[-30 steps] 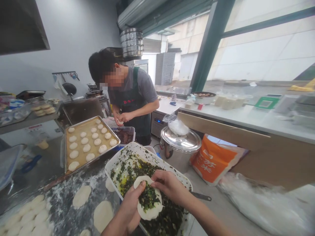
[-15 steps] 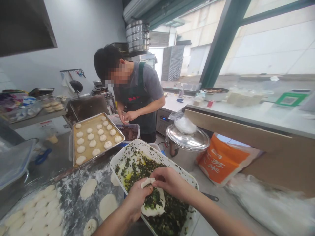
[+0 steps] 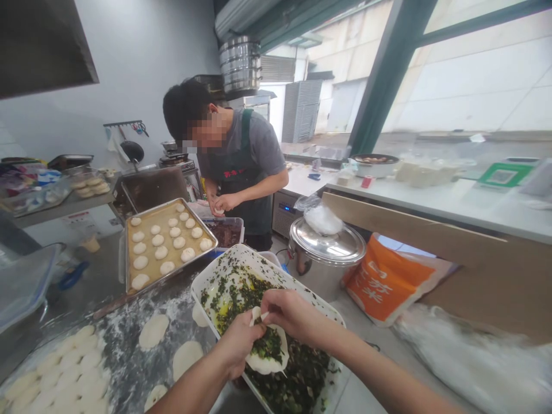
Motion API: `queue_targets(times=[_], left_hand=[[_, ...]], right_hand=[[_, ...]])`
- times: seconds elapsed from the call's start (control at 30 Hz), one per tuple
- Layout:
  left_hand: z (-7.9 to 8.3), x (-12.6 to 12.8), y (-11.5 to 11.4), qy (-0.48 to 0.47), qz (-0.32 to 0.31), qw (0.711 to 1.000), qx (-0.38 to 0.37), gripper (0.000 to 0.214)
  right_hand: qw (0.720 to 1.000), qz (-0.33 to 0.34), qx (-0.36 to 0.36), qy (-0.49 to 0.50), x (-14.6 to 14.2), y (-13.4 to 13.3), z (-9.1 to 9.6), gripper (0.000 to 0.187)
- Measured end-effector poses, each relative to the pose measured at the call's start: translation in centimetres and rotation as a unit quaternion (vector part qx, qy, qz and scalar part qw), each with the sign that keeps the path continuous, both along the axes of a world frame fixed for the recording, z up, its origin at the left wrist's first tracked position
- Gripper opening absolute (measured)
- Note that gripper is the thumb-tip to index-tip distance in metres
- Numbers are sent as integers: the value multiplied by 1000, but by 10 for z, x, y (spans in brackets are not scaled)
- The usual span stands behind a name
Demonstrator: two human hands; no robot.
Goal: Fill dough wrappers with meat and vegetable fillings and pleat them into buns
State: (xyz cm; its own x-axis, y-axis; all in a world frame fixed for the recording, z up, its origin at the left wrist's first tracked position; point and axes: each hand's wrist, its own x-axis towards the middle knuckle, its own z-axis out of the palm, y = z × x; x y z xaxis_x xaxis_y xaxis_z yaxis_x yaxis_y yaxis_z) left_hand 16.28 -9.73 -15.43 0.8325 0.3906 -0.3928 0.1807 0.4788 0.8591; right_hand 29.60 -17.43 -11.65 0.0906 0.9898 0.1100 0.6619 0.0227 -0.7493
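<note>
Between my two hands is a round dough wrapper (image 3: 272,364) with chopped green filling (image 3: 268,345) on it, partly folded at its upper edge. My left hand (image 3: 238,343) grips the wrapper's left side, thumb over the edge. With thumb and fingers pinched together, my right hand (image 3: 287,310) holds the top edge of the same wrapper. Both hands are above a white tub (image 3: 199,286) of chopped greens. Flat dough rounds (image 3: 154,332) lie on the floured worktop (image 3: 125,328) to the left, and a pleated bun (image 3: 155,395) is partly hidden behind my left forearm.
Beyond the worktop is a baking tray (image 3: 149,236) of small buns. A co-worker (image 3: 241,149) stands behind a tub of dark filling (image 3: 226,233), handling dough. Many dough pieces (image 3: 64,368) crowd the lower left. A lidded steel pot (image 3: 328,241) and orange bag (image 3: 383,279) are at right.
My right fingers have shifted slightly up and left along the wrapper's edge, gathering it closer to my left thumb. The view has moved slightly. Both hands keep hold of the wrapper.
</note>
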Motion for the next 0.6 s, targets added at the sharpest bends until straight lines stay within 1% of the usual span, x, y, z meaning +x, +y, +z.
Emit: queue_targets(times=[0.07, 0.1, 0.17, 0.23, 0.3, 0.37, 0.43, 0.5, 0.57, 0.6], left_hand=[[-1, 1, 4, 8, -11, 1000, 16, 22], [0, 0, 6, 14, -16, 1000, 15, 20], [4, -1, 11, 15, -20, 1000, -14, 21], [10, -4, 15, 3, -17, 997, -78, 28], [14, -6, 17, -31, -4, 990, -140, 34], [15, -7, 15, -63, 21, 985, -157, 36], [12, -5, 11, -75, 54, 987, -133, 36], [8, -3, 8, -54, 70, 991, -96, 34], [4, 0, 6, -28, 57, 997, -54, 31], [3, 1, 6, -21, 47, 998, -28, 28]], right_hand=[[1000, 6, -16, 13, 1, 3, -1, 24], [1000, 15, -16, 11, 3, 4, -1, 26], [1000, 23, -6, -4, 6, 6, -3, 18], [1000, -9, 5, -13, 9, 6, -5, 6], [998, -64, 8, -10, 12, 7, -9, 5], [995, -95, 9, -12, 12, 6, -11, 5], [996, -83, 3, -31, 11, 5, -11, 5], [997, -39, -4, -68, 9, 4, -7, 7], [994, 1, -1, -111, 6, 3, -2, 9], [992, 10, 0, -126, 5, 3, 0, 9]])
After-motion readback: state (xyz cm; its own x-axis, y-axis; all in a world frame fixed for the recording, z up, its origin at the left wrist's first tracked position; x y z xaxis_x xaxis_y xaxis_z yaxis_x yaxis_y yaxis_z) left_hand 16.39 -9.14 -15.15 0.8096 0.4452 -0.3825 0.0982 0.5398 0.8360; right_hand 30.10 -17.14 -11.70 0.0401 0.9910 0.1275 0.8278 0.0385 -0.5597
